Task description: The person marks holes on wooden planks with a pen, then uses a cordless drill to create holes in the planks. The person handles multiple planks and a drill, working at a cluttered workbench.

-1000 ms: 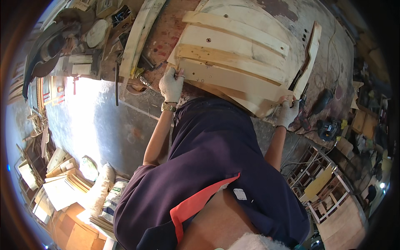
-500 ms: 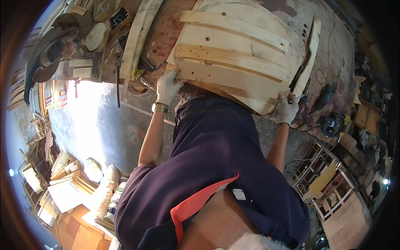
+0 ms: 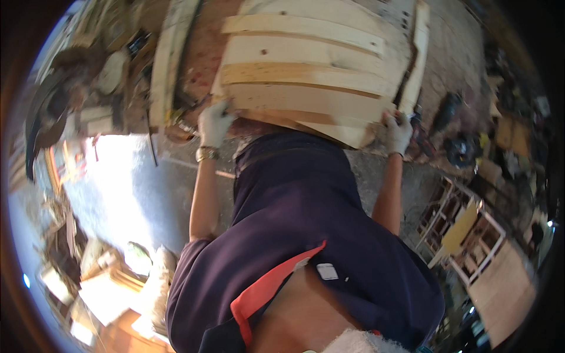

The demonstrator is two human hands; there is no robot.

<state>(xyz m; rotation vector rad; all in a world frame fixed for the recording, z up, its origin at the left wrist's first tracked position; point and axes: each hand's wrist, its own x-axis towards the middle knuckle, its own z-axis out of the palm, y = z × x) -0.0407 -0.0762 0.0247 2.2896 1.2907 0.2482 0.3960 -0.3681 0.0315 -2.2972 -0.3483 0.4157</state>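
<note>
A pale wooden panel [image 3: 306,99] with slats across it lies on the workbench before me, its near edge by my waist. My left hand [image 3: 215,125], in a whitish glove with a watch at the wrist, grips the panel's near left corner. On the opposite side my right hand [image 3: 398,132], also gloved, is closed at the near right corner, fingers up on the edge. An upper slat [image 3: 303,34] and a middle slat [image 3: 300,76] run across the panel, which has dark screw holes or knots. The undersides of both grips are hidden.
Right of the panel lies a narrow curved wooden strip [image 3: 416,59], with a dark power tool [image 3: 447,112] beyond it. A long timber piece [image 3: 169,65] lies at left, near a large saw blade [image 3: 50,132]. A white-framed rack [image 3: 465,229] stands lower right.
My view has shifted, so the bench and panel sit further up and left in the picture. Both hands stay at the panel's corners; I see no clear movement of the panel against the bench.
</note>
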